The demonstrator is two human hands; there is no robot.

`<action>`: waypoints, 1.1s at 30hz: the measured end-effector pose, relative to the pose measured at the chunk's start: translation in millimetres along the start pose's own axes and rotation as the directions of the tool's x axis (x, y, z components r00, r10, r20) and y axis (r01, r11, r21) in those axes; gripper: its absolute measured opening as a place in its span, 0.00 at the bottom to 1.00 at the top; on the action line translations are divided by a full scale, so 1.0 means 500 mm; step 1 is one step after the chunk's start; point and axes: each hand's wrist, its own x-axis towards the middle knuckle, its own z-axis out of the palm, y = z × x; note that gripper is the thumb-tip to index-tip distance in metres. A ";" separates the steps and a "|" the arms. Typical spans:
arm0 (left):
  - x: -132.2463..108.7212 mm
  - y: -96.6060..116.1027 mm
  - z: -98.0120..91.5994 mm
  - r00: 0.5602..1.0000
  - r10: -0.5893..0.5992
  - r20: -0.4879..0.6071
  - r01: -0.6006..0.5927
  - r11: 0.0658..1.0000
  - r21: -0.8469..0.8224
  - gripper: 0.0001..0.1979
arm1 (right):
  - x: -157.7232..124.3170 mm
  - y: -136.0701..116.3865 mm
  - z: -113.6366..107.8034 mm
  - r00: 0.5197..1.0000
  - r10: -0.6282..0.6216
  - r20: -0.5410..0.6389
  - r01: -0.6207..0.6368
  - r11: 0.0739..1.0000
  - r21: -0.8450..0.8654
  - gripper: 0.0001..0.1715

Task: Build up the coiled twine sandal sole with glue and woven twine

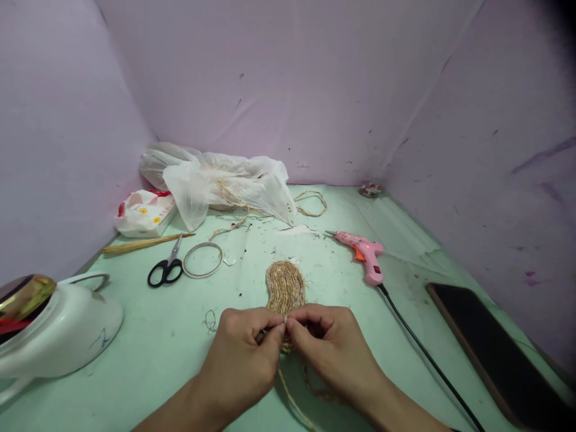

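A woven straw-coloured sole-shaped piece (285, 284) lies on the pale green table, its near end partly covered by my fingers. My left hand (249, 351) pinches at its near part, thumb against forefinger. Close against it, fingertips nearly touching, my right hand (335, 348) is pinched too. What sits between the fingertips is too small to make out, perhaps a bit of the cord. Loose twisted cord (292, 399) trails from below the hands toward the front edge of the view.
A pink glue gun (366, 255) with a black cable and a dark phone (490, 354) lie right. Scissors (168, 267), a metal ring (203, 260), a white lamp-like object (76, 330) and a small box (146, 216) stand left. Behind is a white plastic bag (234, 180).
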 end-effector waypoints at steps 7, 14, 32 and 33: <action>0.002 0.000 0.002 0.995 -0.100 -0.004 0.099 0.992 -0.076 0.10 | -0.002 0.004 0.001 1.000 -0.011 0.021 0.011 1.000 0.003 0.12; 0.002 0.001 0.001 0.991 -0.135 -0.003 0.135 0.987 -0.091 0.09 | -0.004 -0.004 -0.002 0.999 0.033 -0.010 -0.033 0.999 0.000 0.10; 0.014 0.014 -0.010 0.972 -0.199 0.123 0.228 0.919 -0.320 0.09 | -0.010 -0.003 -0.008 0.988 -0.139 0.065 0.142 0.989 -0.035 0.13; 0.015 0.013 -0.010 0.973 -0.196 0.122 0.225 0.924 -0.309 0.10 | -0.010 -0.003 -0.009 0.985 -0.156 0.073 0.159 0.987 -0.039 0.14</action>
